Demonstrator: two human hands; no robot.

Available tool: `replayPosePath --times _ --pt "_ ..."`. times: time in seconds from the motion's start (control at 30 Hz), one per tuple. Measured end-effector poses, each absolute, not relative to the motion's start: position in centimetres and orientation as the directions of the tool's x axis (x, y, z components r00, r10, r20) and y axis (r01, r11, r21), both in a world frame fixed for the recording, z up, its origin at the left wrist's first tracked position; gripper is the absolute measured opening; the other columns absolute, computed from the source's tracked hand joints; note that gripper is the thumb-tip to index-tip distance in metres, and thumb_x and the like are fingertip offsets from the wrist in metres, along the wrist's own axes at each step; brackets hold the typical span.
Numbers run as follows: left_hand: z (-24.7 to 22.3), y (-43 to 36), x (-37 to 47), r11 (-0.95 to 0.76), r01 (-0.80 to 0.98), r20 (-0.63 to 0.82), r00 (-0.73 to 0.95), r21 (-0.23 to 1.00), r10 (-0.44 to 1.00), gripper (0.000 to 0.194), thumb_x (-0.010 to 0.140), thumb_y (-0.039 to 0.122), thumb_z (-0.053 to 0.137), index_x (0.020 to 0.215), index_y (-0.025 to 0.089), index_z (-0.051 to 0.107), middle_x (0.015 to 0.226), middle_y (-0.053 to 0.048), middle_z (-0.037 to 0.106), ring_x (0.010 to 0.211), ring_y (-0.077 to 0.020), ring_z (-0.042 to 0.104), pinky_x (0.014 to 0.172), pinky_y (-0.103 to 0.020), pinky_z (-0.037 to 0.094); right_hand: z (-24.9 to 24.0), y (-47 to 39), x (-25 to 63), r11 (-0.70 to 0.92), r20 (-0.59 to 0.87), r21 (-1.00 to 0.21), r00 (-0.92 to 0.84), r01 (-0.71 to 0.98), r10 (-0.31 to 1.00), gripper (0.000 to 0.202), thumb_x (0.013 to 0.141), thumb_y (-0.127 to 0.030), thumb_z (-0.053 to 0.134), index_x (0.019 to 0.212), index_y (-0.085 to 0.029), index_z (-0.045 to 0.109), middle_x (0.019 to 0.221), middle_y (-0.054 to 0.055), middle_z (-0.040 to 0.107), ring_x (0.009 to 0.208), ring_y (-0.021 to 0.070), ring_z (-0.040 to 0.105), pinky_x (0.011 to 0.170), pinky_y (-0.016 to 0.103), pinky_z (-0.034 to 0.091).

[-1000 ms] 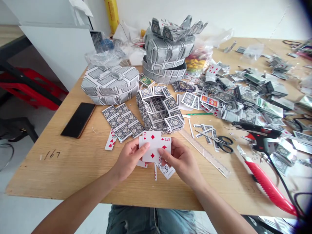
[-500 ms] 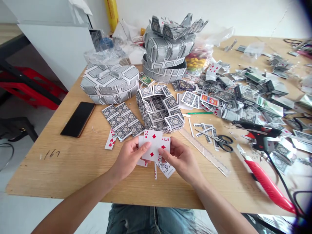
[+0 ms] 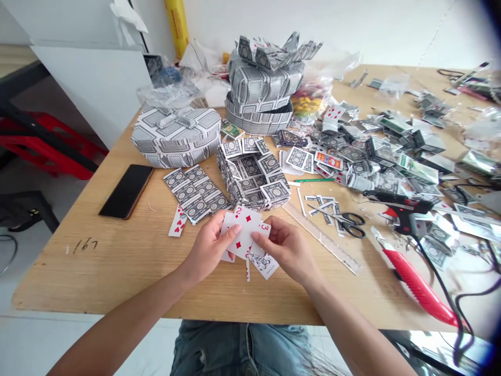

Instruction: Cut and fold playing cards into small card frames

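Observation:
Between thumb and fingers, my left hand [image 3: 213, 243] grips a two-of-diamonds playing card [image 3: 245, 235], face up and tilted. My right hand [image 3: 287, 245] pinches a three card [image 3: 265, 228] that overlaps it on the right. Below my hands, a joker card [image 3: 266, 265] and other partly hidden cards lie on the table. Just beyond stands an open box woven from folded cards [image 3: 252, 175]. A flat panel of joined cards [image 3: 198, 194], backs up, lies left of it, with a heart card [image 3: 178, 222] sticking out from under it.
A phone [image 3: 126, 191] and a lidded card-woven box [image 3: 176, 137] are on the left. To the right lie a clear ruler [image 3: 323, 239], scissors [image 3: 350, 223], a glue gun [image 3: 403, 209] and a red-handled cutter [image 3: 418, 284]. Loose cards [image 3: 360, 151] are heaped behind them.
The two of diamonds has tilted, and the three card has slid slightly right and down, so the pair are fanned further apart. The view has shifted a little.

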State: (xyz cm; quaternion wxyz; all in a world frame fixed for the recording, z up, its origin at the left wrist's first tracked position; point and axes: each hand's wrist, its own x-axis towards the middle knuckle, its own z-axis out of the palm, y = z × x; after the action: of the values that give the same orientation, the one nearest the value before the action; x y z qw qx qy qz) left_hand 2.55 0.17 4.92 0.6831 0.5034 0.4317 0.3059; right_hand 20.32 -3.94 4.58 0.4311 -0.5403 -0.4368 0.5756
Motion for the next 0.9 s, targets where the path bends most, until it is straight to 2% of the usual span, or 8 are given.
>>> replayPosePath --times 0.2,0.27,0.33,0.43,0.53,0.67,0.8,0.9 --pt "3.5 -0.1 2.5 0.149 0.216 -0.25 0.582 0.965 0.774 0.037 0.09 0.049 0.057 0.113 0.02 0.056 0.077 0.001 0.062 0.06 -0.0112 0.056 0.044 -0.017 0.044 4.6 -5.9 21.3 -0.247 -0.253 -0.963 -0.046 0.108 0.966 0.034 0.083 -0.051 0.064 0.081 -0.017 0.059 0.074 0.003 0.065 0.062 0.0129 0.057 0.053 0.024 0.043" --pt "3.0 -0.3 2.9 0.112 0.223 -0.228 0.606 0.968 0.762 0.04 0.092 0.047 0.056 0.122 0.021 0.051 0.09 -0.002 0.066 0.067 -0.0131 0.061 0.048 -0.019 0.047 4.6 -6.9 21.8 -0.257 -0.257 -0.962 0.019 0.09 0.966 0.036 0.082 -0.052 0.065 0.075 -0.018 0.058 0.068 0.001 0.062 0.058 0.0116 0.054 0.051 0.023 0.041" --pt "2.7 -0.8 3.4 -0.077 0.261 -0.087 0.564 0.962 0.821 0.045 0.092 0.042 0.059 0.131 0.023 0.045 0.112 -0.007 0.064 0.086 -0.0173 0.066 0.061 -0.024 0.055 4.6 -7.8 22.6 -0.272 -0.265 -0.961 0.115 0.049 0.957 0.038 0.079 -0.054 0.068 0.071 -0.018 0.056 0.062 0.0 0.059 0.054 0.01 0.05 0.048 0.022 0.037" --pt "2.8 -1.9 4.5 -0.549 0.406 0.283 0.552 0.73 0.785 0.043 0.091 0.031 0.062 0.13 0.022 0.047 0.125 -0.011 0.058 0.114 -0.0233 0.059 0.09 -0.037 0.055 4.3 -9.3 24.2 -0.316 -0.305 -0.949 0.283 -0.006 0.909 0.042 0.074 -0.057 0.07 0.068 -0.019 0.055 0.056 -0.002 0.056 0.045 0.0078 0.043 0.04 0.021 0.029" --pt "3.0 -3.3 6.1 -0.833 0.374 0.423 0.731 0.407 0.535 0.029 0.092 0.023 0.059 0.12 0.018 0.056 0.115 -0.01 0.062 0.109 -0.0225 0.06 0.095 -0.038 0.053 3.5 -10.9 25.5 -0.359 -0.349 -0.932 0.4 -0.054 0.847 0.045 0.071 -0.06 0.072 0.068 -0.019 0.055 0.051 -0.003 0.055 0.04 0.0068 0.037 0.037 0.021 0.023" --pt "2.3 -4.5 9.3 -0.951 0.252 0.452 0.837 0.182 0.308 0.022 0.094 0.018 0.053 0.115 0.01 0.057 0.108 -0.012 0.067 0.104 -0.0221 0.065 0.088 -0.032 0.056 2.1 -12.4 26.2 -0.37 -0.378 -0.922 0.481 -0.117 0.791 0.046 0.068 -0.061 0.073 0.068 -0.019 0.055 0.052 -0.002 0.058 0.038 0.0083 0.04 0.037 0.022 0.024" --pt "1.1 -4.8 11.5 -0.964 0.263 0.441 0.861 0.044 0.255 0.018 0.094 0.01 0.046 0.106 0.01 0.059 0.102 -0.012 0.07 0.097 -0.021 0.069 0.075 -0.028 0.058 1.2 -12.8 26.4 -0.371 -0.355 -0.925 0.532 -0.082 0.769 0.045 0.069 -0.062 0.07 0.067 -0.02 0.053 0.053 0.0 0.059 0.043 0.0125 0.049 0.042 0.024 0.032" --pt "0.6 -4.9 11.9 -0.97 0.242 0.447 0.869 -0.007 0.213 0.015 0.092 0.008 0.046 0.097 0.01 0.061 0.098 -0.013 0.072 0.094 -0.0214 0.07 0.068 -0.026 0.057 0.9 -12.8 26.9 -0.442 -0.354 -0.896 0.532 0.042 0.769 0.041 0.075 -0.059 0.063 0.066 -0.02 0.052 0.052 0.0 0.058 0.046 0.0146 0.052 0.046 0.026 0.035"
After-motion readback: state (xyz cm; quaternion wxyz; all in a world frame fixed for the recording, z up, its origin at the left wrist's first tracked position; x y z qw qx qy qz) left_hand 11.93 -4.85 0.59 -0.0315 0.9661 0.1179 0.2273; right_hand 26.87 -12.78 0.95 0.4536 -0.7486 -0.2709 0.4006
